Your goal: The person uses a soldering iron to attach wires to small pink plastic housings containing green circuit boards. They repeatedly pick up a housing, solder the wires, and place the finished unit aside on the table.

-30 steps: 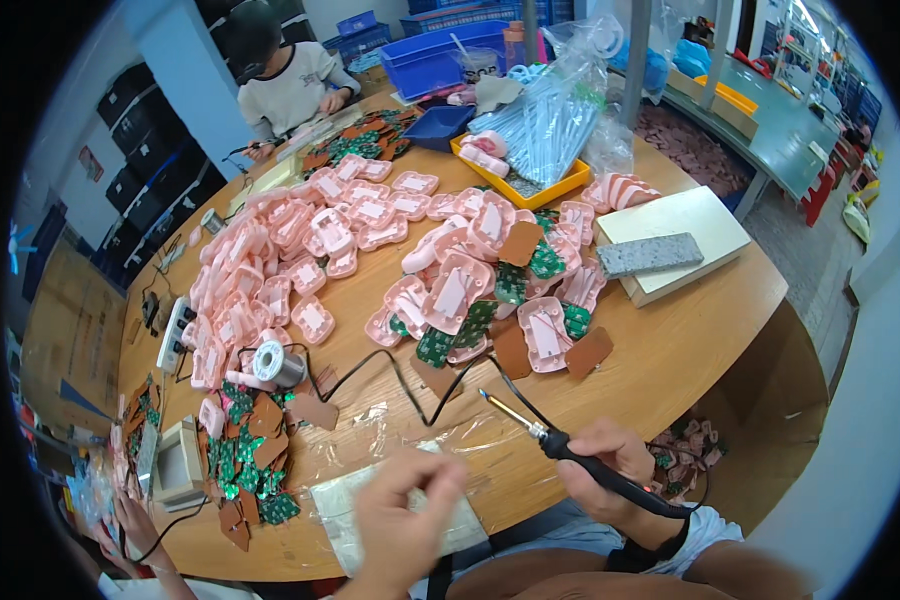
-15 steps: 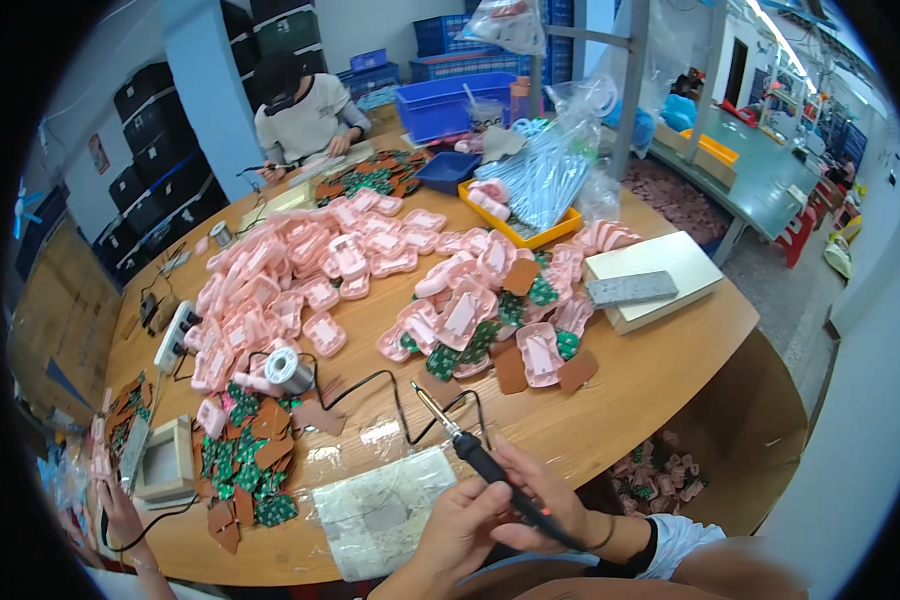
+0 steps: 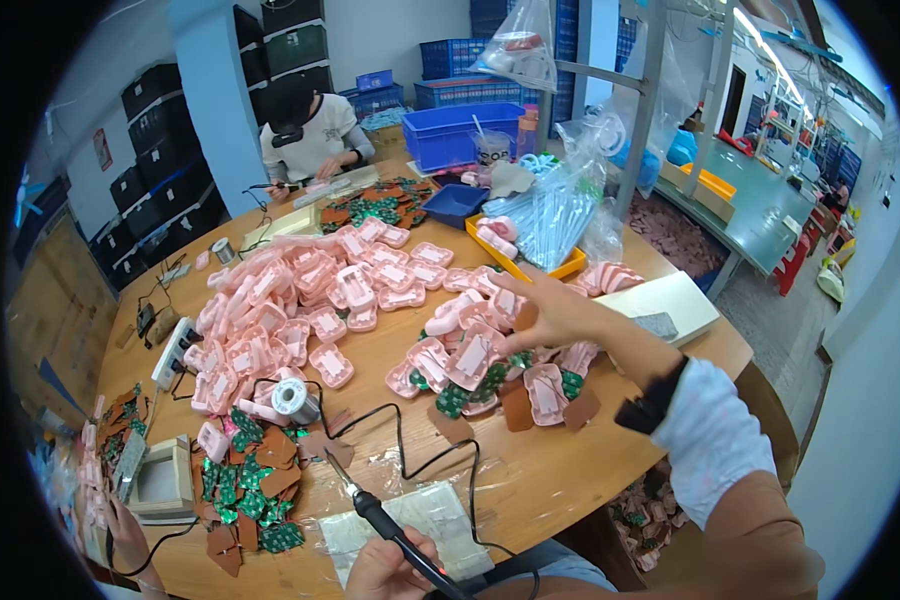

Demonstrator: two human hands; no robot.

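My right hand (image 3: 550, 315) stretches forward with fingers spread, hovering over a heap of pink plastic shells (image 3: 465, 355) mixed with green circuit boards and brown pads (image 3: 515, 405). My left hand (image 3: 380, 575) at the lower edge grips the black handle of a soldering iron (image 3: 370, 505), tip pointing up-left above a clear plastic sheet (image 3: 430, 515). The iron's black cord loops across the wooden table (image 3: 390, 345). A solder spool (image 3: 292, 398) sits left of the iron's tip.
A larger pile of pink shells (image 3: 280, 300) covers the table's left middle. Green boards (image 3: 245, 495), a white box-shaped device (image 3: 160, 480) and a power strip (image 3: 170, 350) lie left. A yellow tray (image 3: 570, 266), blue bin (image 3: 465, 130), white box (image 3: 670, 300) and seated co-worker (image 3: 310, 130) are beyond.
The soldering iron passed from my right hand to my left. My right hand then left the near edge and reached forward to the pink shell heap.
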